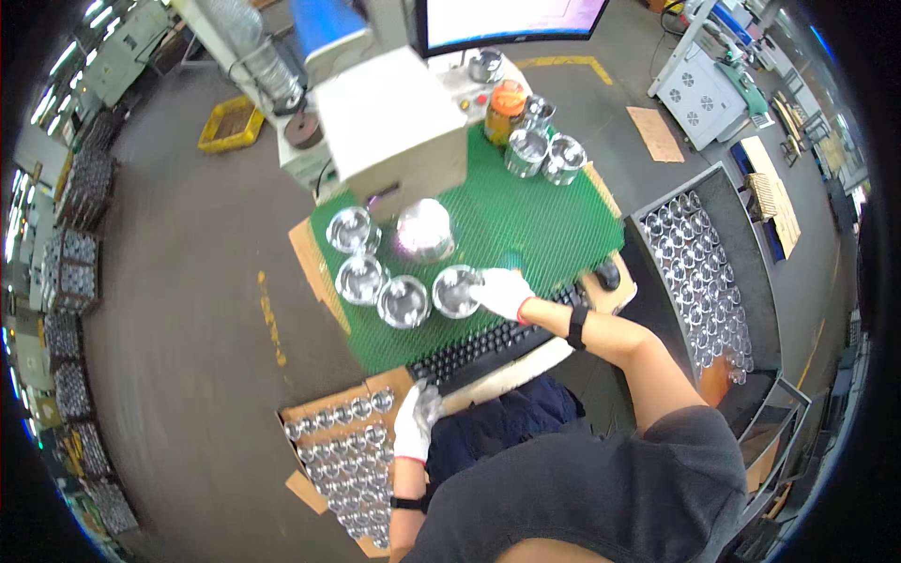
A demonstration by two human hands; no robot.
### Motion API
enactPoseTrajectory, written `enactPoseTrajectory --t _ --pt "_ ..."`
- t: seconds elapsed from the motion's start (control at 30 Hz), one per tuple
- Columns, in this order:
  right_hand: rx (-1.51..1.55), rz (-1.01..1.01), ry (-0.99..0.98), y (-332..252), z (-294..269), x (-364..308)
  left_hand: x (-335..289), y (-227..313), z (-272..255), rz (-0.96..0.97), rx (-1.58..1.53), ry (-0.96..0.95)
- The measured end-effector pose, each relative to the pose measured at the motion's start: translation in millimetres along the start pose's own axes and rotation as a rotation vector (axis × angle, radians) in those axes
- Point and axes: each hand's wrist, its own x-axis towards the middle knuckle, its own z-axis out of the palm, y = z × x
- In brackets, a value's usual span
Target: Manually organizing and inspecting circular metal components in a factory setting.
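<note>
My right hand (pixel 503 293), in a white glove, grips the rim of a shiny round metal cup (pixel 455 292) on the green mat (pixel 526 225). Left of it, similar metal cups (pixel 404 302) form a curved row along the mat's left side. Behind them another metal piece (pixel 425 231) sits brightly lit, close under the front of a white box-shaped machine (pixel 394 122). My left hand (pixel 413 424), also gloved, is between the keyboard's left end and a cardboard tray (pixel 399 383) of metal cups. Its greyish fingertips are blurred, so whether it holds anything is unclear.
A black keyboard (pixel 497 347) and a mouse (pixel 607 275) lie at the near edge. Far right on the mat are metal cups (pixel 564 159) and an orange-lidded jar (pixel 506 111); a monitor (pixel 511 23) stands behind. A grey bin (pixel 760 281) of metal cups is at right.
</note>
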Motion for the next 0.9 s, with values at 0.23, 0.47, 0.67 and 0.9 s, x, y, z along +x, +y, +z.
enactPoseTrajectory --t 0.23,0.47,0.67,0.9 --pt "-0.622 -0.025 0.295 57.1 -173.0 41.9 -1.8 -4.2 6.6 -0.077 -0.014 0.042" --pt "-0.571 0.101 0.643 162.5 -179.8 139.3 22.7 19.9 58.7 -0.059 0.133 0.040" --pt "-0.537 -0.020 0.344 124.7 -178.9 40.3 1.8 26.3 1.7 0.037 0.149 0.091" --pt "-0.425 -0.031 0.089 73.1 -68.5 -101.9 -40.2 -10.2 -85.0 -0.009 0.124 0.293"
